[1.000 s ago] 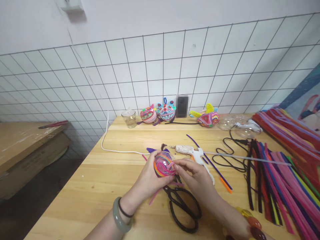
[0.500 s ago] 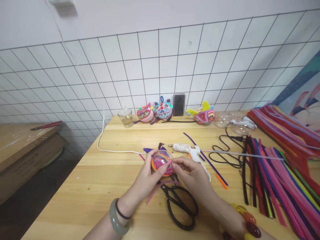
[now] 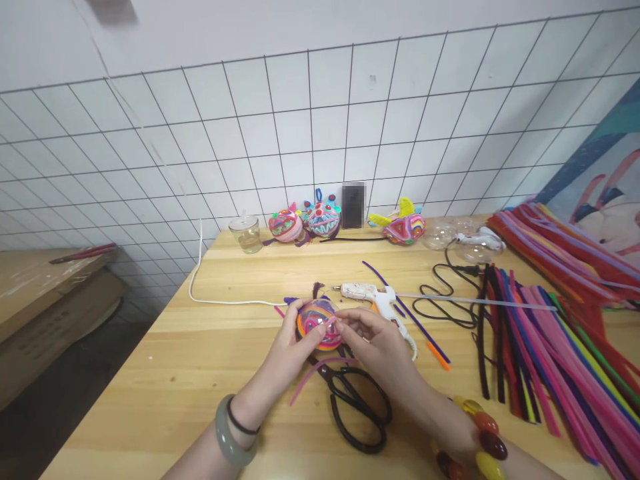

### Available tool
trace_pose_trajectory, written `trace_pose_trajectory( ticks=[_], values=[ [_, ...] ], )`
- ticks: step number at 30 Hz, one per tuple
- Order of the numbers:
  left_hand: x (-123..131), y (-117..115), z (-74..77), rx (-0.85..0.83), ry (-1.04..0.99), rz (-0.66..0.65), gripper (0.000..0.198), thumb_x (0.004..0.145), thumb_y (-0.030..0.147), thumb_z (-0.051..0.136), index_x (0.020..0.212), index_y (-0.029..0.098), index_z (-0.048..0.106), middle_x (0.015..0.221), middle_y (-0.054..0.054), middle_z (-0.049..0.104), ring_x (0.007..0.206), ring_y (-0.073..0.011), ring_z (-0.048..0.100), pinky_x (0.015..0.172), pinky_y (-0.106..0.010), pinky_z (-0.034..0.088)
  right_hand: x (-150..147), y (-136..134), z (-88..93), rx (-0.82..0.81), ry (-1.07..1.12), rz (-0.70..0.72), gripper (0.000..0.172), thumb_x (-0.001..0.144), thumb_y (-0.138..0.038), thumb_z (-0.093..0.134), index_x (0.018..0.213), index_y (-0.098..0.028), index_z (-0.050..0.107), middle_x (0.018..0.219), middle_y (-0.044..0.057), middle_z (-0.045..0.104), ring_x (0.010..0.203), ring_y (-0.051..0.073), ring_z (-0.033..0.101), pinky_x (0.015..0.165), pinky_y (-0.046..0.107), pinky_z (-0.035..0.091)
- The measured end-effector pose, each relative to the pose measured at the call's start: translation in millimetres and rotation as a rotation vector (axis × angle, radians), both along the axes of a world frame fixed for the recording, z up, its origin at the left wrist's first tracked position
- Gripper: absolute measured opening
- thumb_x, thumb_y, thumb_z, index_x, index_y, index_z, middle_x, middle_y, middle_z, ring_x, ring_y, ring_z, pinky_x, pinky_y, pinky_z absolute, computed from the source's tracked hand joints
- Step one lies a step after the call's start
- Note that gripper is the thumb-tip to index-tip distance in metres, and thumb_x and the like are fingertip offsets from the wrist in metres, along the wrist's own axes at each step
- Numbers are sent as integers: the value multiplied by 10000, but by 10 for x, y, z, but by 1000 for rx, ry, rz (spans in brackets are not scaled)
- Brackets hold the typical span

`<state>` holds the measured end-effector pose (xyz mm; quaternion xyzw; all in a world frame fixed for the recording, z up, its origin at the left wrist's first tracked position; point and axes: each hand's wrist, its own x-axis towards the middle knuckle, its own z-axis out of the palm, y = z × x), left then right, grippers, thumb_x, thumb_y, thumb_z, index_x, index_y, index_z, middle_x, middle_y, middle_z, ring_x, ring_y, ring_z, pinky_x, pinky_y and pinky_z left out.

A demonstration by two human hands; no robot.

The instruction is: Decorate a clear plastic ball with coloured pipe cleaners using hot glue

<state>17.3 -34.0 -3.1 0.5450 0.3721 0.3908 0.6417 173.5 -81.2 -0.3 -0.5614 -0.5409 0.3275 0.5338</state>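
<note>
Fingers of my left hand (image 3: 296, 333) wrap round the left side of a clear ball (image 3: 320, 317) covered in colourful swirled strips, its thumb on the front. My right hand (image 3: 370, 337) pinches a pink strip (image 3: 330, 322) against the ball's right side. A dark tassel (image 3: 317, 289) sticks up behind the ball. Black-handled scissors (image 3: 359, 408) lie just below the hands, their blades partly hidden. A loose pink pipe cleaner (image 3: 313, 377) curves beside them. Behind my right hand lies a white glue gun (image 3: 373, 293) with a long clear glue stick.
Decorated balls (image 3: 323, 219), a glass cup (image 3: 245, 235) and a dark upright object (image 3: 354, 205) stand along the wall. Bundled pipe cleaners (image 3: 545, 333) cover the right side, beside a black cable (image 3: 440, 317). Clear balls (image 3: 475, 249) sit at the back right.
The whole view has shifted slightly. Both hands remain on the ball, which appears turned a little, and the pink strip at my fingertips looks more curved.
</note>
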Motion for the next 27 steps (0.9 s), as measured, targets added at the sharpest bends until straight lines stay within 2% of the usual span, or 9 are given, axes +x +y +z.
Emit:
trace_pose_trajectory(
  ticks=[5,9,11,15,27],
  values=[
    [-11,16,-11,-150,-55,22,517,740,428,733,1157,238,493,1155,-59,628,1053,-245,628,912,-403,519,29,-11,26,18,19,6,226,857,-349,592,949,-187,719,924,102,761,776,230,715,685,348,585],
    [-13,15,-2,-205,-101,27,532,737,408,745,1168,237,484,1164,-61,627,1028,-236,638,909,-410,520,39,-34,50,196,-129,23,191,874,-245,591,982,-223,747,949,90,742,894,232,677,803,368,540],
    [-9,9,5,-210,-113,22,523,746,399,740,1172,239,484,1160,-63,634,1019,-235,645,907,-408,521,39,-35,32,283,-212,46,233,898,-210,567,1052,-242,739,900,74,725,847,214,661,763,351,535],
    [1,-8,14,-211,-117,14,493,745,403,740,1148,245,503,1148,-59,643,1011,-237,653,899,-407,524,45,-22,-37,340,-289,82,294,932,-203,526,1149,-264,713,792,44,654,722,184,609,641,308,514],
    [-21,-8,-18,-167,-113,-24,513,765,410,728,1187,241,490,1182,-61,614,1083,-237,609,915,-368,508,59,-33,-34,355,-363,116,332,940,-167,521,1194,-289,696,789,37,612,718,177,590,638,292,493]
  ],
)
